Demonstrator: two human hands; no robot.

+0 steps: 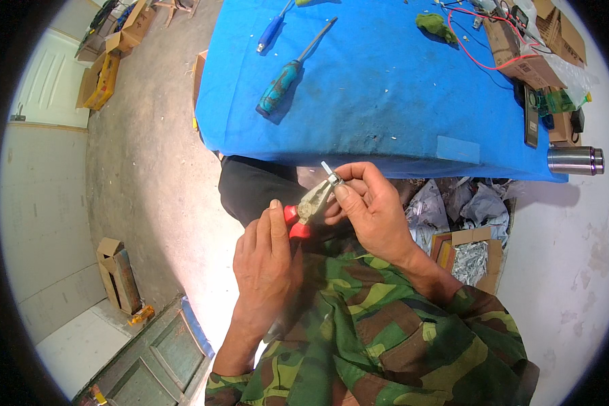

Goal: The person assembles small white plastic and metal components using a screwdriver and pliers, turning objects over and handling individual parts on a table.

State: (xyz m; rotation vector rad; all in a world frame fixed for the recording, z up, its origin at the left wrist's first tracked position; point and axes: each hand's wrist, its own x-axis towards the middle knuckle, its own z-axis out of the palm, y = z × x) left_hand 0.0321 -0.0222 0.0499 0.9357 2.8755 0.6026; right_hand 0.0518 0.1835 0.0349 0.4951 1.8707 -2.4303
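My left hand (264, 252) is wrapped round the red handles of a pair of pliers (311, 204), with the metal jaws pointing up and to the right. At the jaw tips sits a small metal part (333, 178), from which a short pale rod (325, 166) sticks out. My right hand (371, 206) pinches this small metal part between thumb and forefinger, right beside the jaws. Its exact kind is too small to make out. Both hands are above my lap, just in front of the blue-covered table (358, 88).
A teal-handled screwdriver (279, 88) and a blue-handled one (271, 34) lie on the table. A green cloth (436, 28), a red wire (464, 53) and cardboard boxes (514, 57) are at the far right. A steel flask (576, 161) lies at the right corner; plastic bags (428, 208) sit below.
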